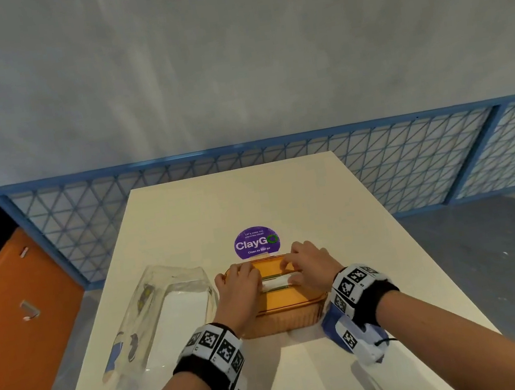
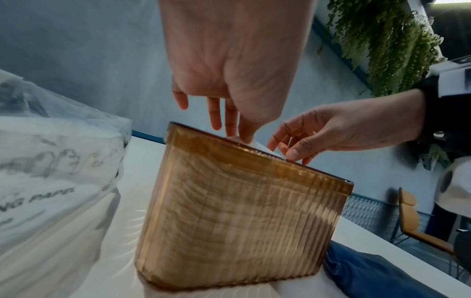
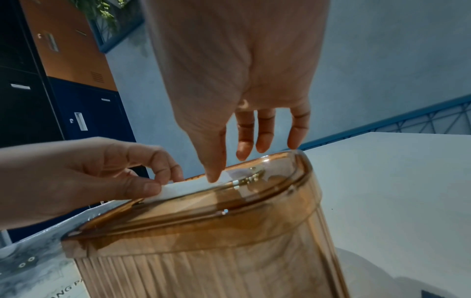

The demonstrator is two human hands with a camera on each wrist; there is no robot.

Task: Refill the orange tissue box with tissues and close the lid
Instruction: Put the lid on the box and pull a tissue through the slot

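Note:
The orange see-through tissue box [image 1: 282, 322] stands on the white table [image 1: 249, 195] with its lid [image 1: 284, 299] down on it. Stacked tissues show through its ribbed wall [image 2: 229, 211]. A white tissue [image 1: 277, 282] sticks up through the slot in the lid. My left hand [image 1: 241, 278] pinches the tissue's left end [image 3: 175, 189] between thumb and forefinger. My right hand [image 1: 307, 263] is at the tissue's right end [image 2: 265, 149], thumb on it and curled fingers just behind, over the lid [image 3: 254, 181].
A clear plastic tissue pack [image 1: 166, 311] lies open just left of the box [image 2: 51, 161]. A purple ClayGo sticker [image 1: 256, 242] lies on the table behind the box. Orange lockers [image 1: 9, 309] stand at the left and a blue mesh railing [image 1: 408, 158] runs beyond the table.

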